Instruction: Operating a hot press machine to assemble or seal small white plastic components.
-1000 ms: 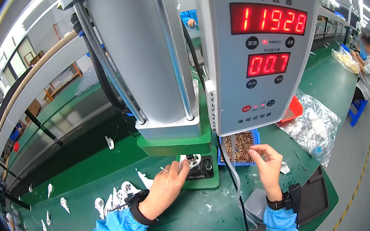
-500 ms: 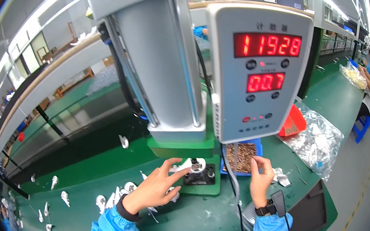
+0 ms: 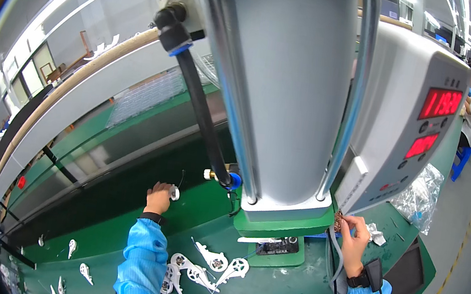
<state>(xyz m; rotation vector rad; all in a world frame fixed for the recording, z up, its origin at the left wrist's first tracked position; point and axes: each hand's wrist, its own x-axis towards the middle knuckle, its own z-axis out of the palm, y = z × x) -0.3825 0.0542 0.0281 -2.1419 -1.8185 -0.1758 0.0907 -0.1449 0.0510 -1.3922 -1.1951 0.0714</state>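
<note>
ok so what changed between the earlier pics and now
The bare left grip moved left and farther out, from the black rectangular fixture block to a small white plastic part; whether it holds it is unclear. The bare right grip stayed near the copper-coloured metal pieces.

A green workbench [image 3: 282, 291] is viewed from the wearer's head, downward and ahead, through a fisheye lens, a grey cylinder [image 3: 289, 95] framed close at centre.
</note>
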